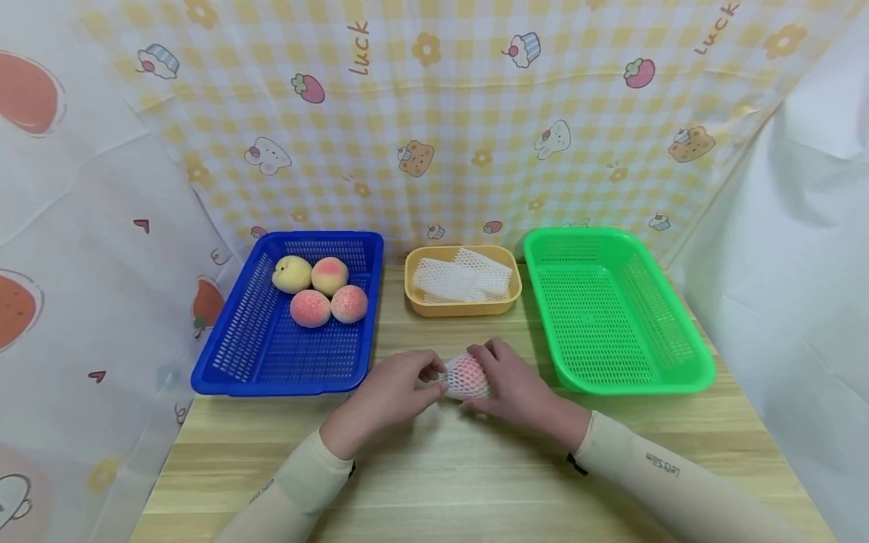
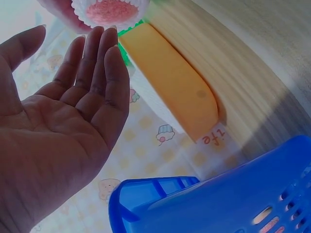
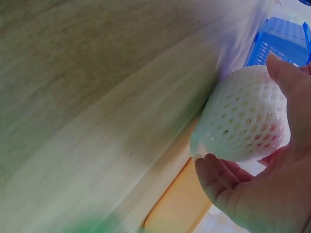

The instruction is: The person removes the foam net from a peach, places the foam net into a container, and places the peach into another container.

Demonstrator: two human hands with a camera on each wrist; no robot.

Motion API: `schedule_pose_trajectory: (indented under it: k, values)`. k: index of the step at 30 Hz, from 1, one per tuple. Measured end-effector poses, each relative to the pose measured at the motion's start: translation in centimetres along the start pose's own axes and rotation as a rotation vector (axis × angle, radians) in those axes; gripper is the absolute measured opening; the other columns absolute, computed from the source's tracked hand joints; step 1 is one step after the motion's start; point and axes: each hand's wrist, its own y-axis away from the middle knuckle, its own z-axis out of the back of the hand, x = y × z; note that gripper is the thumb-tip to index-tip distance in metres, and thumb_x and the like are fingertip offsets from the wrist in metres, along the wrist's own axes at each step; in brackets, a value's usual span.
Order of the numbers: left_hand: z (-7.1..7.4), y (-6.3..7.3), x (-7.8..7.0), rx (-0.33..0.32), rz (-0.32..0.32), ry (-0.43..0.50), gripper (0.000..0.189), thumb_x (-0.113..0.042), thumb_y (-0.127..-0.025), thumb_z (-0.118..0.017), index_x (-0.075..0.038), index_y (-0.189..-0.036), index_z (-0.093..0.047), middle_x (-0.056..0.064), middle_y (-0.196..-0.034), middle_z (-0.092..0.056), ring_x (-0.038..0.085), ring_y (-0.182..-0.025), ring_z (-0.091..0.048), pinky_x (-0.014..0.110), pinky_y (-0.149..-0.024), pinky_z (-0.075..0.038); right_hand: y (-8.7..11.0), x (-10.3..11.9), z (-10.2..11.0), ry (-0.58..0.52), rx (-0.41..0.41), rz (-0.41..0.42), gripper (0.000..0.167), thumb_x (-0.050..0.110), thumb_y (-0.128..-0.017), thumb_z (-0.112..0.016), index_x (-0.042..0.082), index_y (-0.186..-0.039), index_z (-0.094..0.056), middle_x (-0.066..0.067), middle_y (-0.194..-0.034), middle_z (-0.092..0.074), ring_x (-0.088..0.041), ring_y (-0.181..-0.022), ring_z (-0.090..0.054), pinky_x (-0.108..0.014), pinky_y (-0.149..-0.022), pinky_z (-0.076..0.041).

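Observation:
Near the middle of the table, a pink peach (image 1: 471,368) sits inside a white foam net sleeve (image 3: 238,121). My right hand (image 1: 512,386) grips the sleeved peach from the right, thumb on one side and fingers on the other. At the sleeve's left end is my left hand (image 1: 397,388). In the left wrist view, its fingers are fairly straight with the thumb apart, and the fingertips (image 2: 111,36) are by the sleeve's rim. Through that open end, the peach's pink surface shows. Whether the fingertips touch the rim is hard to tell.
A blue basket (image 1: 285,388) at left holds several peaches (image 1: 310,308). Behind the hands stands a yellow-orange tray (image 1: 464,310) with white foam net sleeves (image 1: 448,279). At right is a green basket (image 1: 597,317). A patterned cloth (image 1: 434,113) hangs along the back.

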Motion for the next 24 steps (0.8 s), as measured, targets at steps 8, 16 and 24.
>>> schedule_pose_trajectory:
  k: [8, 16, 24]
  values:
    - [0.0, 0.0, -0.1, 0.006, 0.001, -0.003, 0.022, -0.032, -0.105, -0.076, -0.014, -0.119, -0.077, -0.004, -0.108, -0.076, 0.016, -0.103, -0.072, 0.041, -0.094, -0.060, 0.3, 0.2, 0.1, -0.018, 0.006, 0.000, 0.111, 0.060, -0.079, -0.097, 0.008, -0.163, -0.046, -0.014, -0.146, -0.054, -0.030, -0.129, -0.058, -0.051, -0.109, -0.053]
    - [-0.1, 0.0, -0.1, 0.003, 0.009, -0.002, 0.023, -0.033, -0.105, -0.076, -0.015, -0.120, -0.077, -0.005, -0.108, -0.075, 0.016, -0.103, -0.071, 0.042, -0.094, -0.059, 0.7, -0.1, 0.2, -0.088, -0.022, 0.023, 0.119, 0.057, -0.077, -0.100, 0.007, -0.167, -0.040, -0.018, -0.164, -0.044, -0.038, -0.148, -0.049, -0.059, -0.121, -0.044]
    - [-0.1, -0.1, 0.1, -0.001, 0.006, 0.018, 0.021, -0.031, -0.105, -0.077, -0.016, -0.119, -0.077, -0.004, -0.109, -0.076, 0.016, -0.104, -0.071, 0.042, -0.094, -0.059, 1.3, -1.3, 0.0, -0.122, -0.038, -0.011, 0.125, 0.056, -0.076, -0.101, 0.007, -0.169, -0.034, -0.017, -0.167, -0.042, -0.037, -0.152, -0.046, -0.056, -0.122, -0.043]
